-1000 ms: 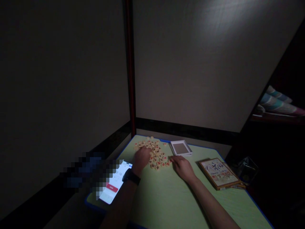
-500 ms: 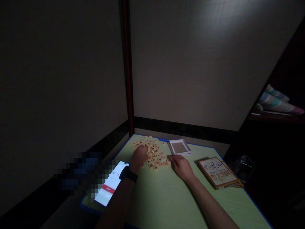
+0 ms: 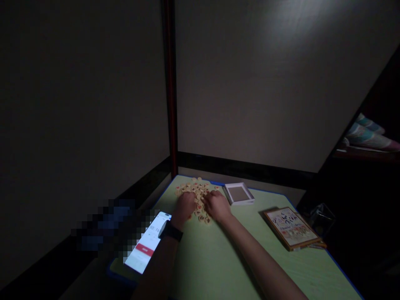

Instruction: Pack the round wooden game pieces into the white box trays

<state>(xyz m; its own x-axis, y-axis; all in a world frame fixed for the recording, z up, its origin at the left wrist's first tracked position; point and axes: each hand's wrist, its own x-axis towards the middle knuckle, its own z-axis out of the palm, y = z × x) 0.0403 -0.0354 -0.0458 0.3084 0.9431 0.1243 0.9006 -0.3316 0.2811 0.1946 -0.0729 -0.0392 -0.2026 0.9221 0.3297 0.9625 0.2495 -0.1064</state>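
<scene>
Round wooden Chinese chess pieces (image 3: 199,196) with red and black characters lie in a loose heap near the far left corner of the table. My left hand (image 3: 186,205), a dark watch on its wrist, rests at the heap's near left side with its fingers curled down; whatever is under them is hidden. On the right side of the heap my right hand (image 3: 218,205) reaches in, fingers bent together among the pieces. Its fingertips are partly hidden, so I cannot make out what it grips. Several pieces show between the two hands.
Beyond my right hand sits a shallow white box tray (image 3: 229,195). A Chinese chess box (image 3: 293,227) lies at the right edge of the green table (image 3: 212,262). A lit phone (image 3: 146,246) showing a timer is beside my left wrist. Walls stand behind.
My right hand has moved left and slightly away from me, from the heap's right edge in among the pieces. My left hand stays nearly in place. The view has shifted slightly.
</scene>
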